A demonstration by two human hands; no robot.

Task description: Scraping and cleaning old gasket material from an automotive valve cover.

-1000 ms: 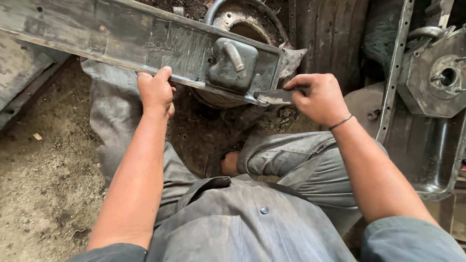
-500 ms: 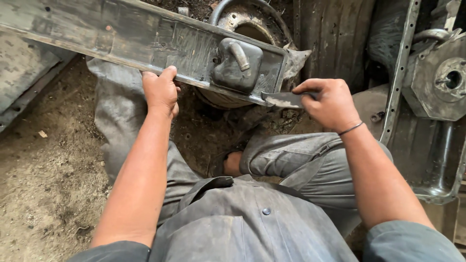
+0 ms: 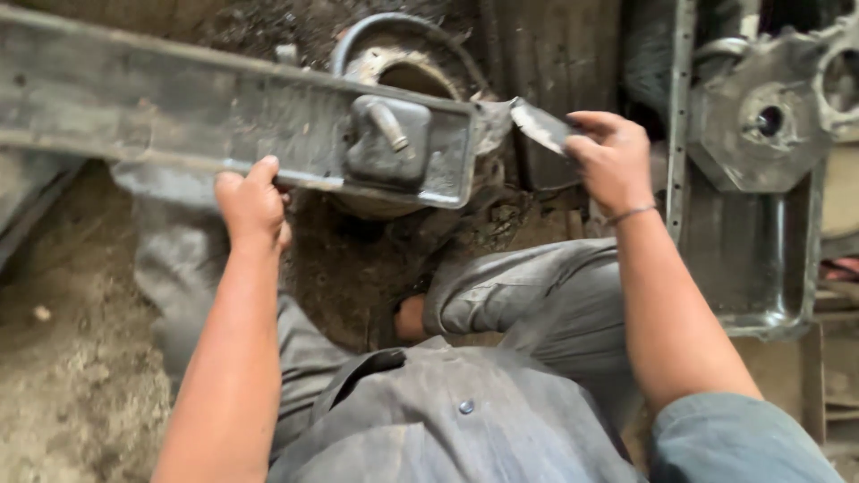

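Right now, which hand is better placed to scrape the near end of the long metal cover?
Right, probably. The right hand holds the flat scraper, its blade just off the cover's end. The left hand has its grip on the cover's lower edge, steadying it, and holds no tool.

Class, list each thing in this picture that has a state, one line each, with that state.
Long grimy grey metal cover: held up off the ground, tilted.
Left hand: gripping the cover's lower edge.
Right hand: closed on a flat metal scraper blade.
Scraper blade: lifted clear of the cover's end.
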